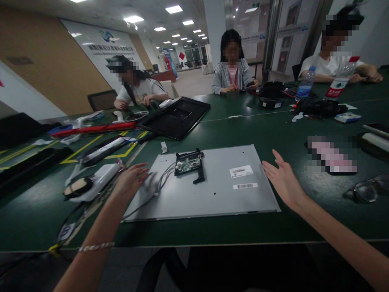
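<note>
A silver display panel (pixel 185 205) lies flat with its back up, close to the table's front edge. On it sits a green circuit board (pixel 189 163) in a black bracket, with grey cables (pixel 162 178) running from it to the left. Two white labels (pixel 241 171) are stuck on the panel's right half. My left hand (pixel 132 177) hovers by the panel's left edge, fingers stretched out, holding nothing. Beside the right edge my right hand (pixel 284 178) is open and empty, palm turned toward the panel; whether its fingertips touch the edge I cannot tell.
A black monitor casing (pixel 179 115) lies beyond the panel. To the left are a white device (pixel 97 182), a roll of tape (pixel 78 187) and cables. A pink phone (pixel 331 155) and glasses (pixel 364 192) lie at right, bottles (pixel 306 83) farther back. Three people sit across the table.
</note>
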A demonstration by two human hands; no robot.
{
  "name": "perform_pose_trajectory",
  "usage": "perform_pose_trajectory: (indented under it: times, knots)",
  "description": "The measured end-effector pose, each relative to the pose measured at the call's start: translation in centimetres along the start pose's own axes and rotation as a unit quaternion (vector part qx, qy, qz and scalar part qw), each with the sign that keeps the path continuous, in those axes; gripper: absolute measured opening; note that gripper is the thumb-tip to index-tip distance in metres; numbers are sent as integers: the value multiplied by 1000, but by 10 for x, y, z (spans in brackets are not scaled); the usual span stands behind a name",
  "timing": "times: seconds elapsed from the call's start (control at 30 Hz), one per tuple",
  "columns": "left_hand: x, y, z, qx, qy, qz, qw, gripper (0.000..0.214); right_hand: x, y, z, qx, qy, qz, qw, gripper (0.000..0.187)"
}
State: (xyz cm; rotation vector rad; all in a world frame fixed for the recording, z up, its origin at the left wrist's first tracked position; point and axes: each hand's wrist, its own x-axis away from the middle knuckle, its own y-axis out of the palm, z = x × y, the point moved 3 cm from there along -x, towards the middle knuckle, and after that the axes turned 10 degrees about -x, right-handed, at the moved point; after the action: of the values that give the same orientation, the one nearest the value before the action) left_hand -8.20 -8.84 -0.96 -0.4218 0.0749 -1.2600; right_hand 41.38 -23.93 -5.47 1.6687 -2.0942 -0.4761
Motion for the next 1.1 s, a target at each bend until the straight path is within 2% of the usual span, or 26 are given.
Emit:
perform_pose_trajectory:
  times: [0.23, 0.37, 0.53, 0.67, 0.9, 1.0, 1.1]
  knots:
    - [30, 35, -1, 24, 35, -27, 999, 32, -2, -34, -18, 60, 5, 50, 997, 83]
    - [51, 52, 5, 49, 39, -46, 997, 35, -2, -45, -29, 127, -1, 68, 990, 83]
    - [79, 75, 13, 12, 75, -75, 994, 42, -3, -51, -42, 303, -2, 75, 950, 76]
    - [94, 89, 17, -59, 91, -71, 992, 42, -8, -58, -42, 442, -37, 53, 895, 65]
    - [108, 108, 16, -159, 117, -88, 976, 42, -17, -83, -23, 651, -117, 0, 750, 60]
    - [112, 114, 14, -195, 136, -91, 967, 44, -18, -90, -14, 720, -116, -13, 684, 61]
    - [117, 119, 15, -237, 161, -99, 953, 47, -16, -92, -11, 761, -108, -8, 640, 62]
